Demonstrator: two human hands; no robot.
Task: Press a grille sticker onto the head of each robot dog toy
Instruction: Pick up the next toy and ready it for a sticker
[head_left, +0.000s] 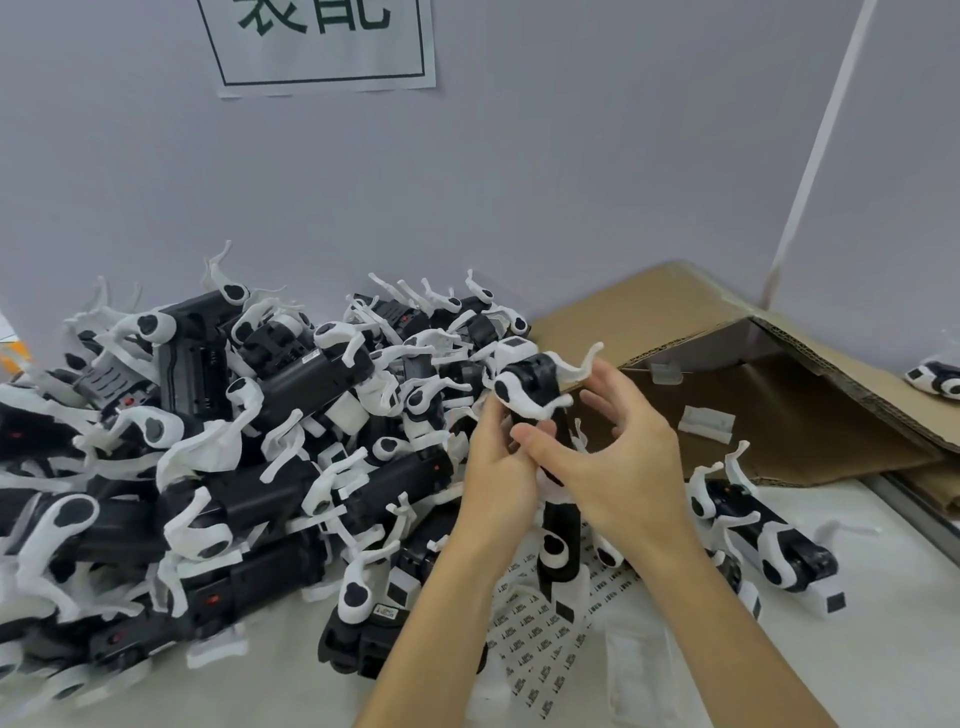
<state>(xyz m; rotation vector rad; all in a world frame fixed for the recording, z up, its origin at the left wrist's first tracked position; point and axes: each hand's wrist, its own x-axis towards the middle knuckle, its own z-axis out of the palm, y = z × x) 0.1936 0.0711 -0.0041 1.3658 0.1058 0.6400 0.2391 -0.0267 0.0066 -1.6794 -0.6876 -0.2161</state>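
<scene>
Above the sticker sheet, whose small print is too fine to read, your left hand grips a black-and-white robot dog toy upright. Your right hand curls beside it, thumb touching it. A wall sign shows "配".

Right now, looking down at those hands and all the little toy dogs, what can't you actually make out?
- Head view: whether a grille sticker sits on the held robot dog; its head faces away, and the left hand and right hand hide its middle.
- The sticker sheet: print too small, partly under the forearms.
- The wall sign: cut off by the top edge.
- The pile of dogs: its left side is blurred.
</scene>
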